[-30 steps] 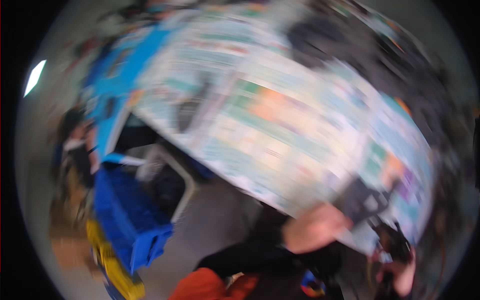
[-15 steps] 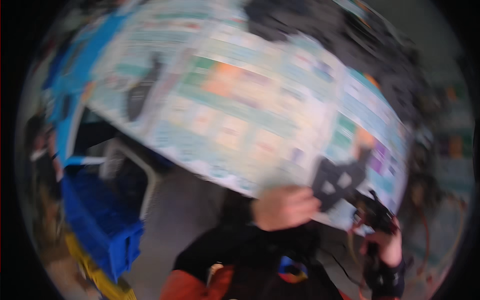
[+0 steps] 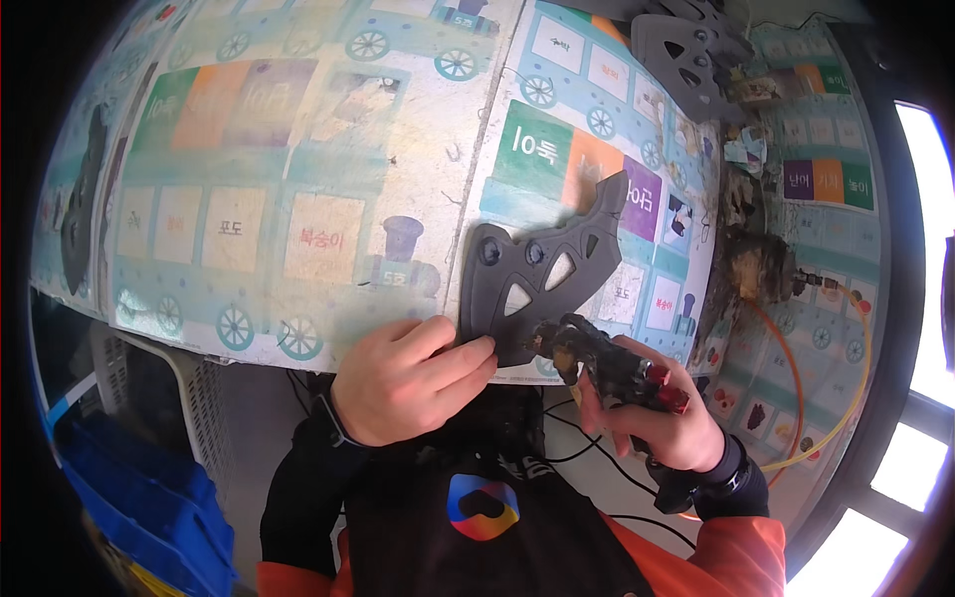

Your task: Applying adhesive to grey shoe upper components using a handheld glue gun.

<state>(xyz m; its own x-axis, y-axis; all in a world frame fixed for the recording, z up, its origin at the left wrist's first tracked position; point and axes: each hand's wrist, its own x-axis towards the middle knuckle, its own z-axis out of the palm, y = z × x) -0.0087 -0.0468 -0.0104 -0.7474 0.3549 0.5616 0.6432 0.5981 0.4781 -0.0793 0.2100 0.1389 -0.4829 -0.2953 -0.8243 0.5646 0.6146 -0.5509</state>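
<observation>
A dark grey perforated bracket (image 3: 575,291), curved and with triangular cutouts, lies at the front edge of the paper-covered table (image 3: 403,189). My left hand (image 3: 413,383) has its fingertips closed on the bracket's near left end. In my right hand (image 3: 671,428) is a grimy black gun-shaped tool (image 3: 622,373) with red parts at its rear. The tool's tip points left, close over the near end of the bracket; whether it touches cannot be told. My right fingers wrap round the handle, partly hidden.
More dark grey parts (image 3: 686,55) lie at the far right, and another (image 3: 85,199) at the left. Orange (image 3: 791,358) and yellow hoses (image 3: 865,328) loop at the right. A blue bin (image 3: 144,488) and a white basket (image 3: 204,398) stand below left.
The view has swung and sharpened from blur, so table, bracket and hands appear farther left. The tool's tip looks closer to the bracket's near end. My left hand stays by that end.
</observation>
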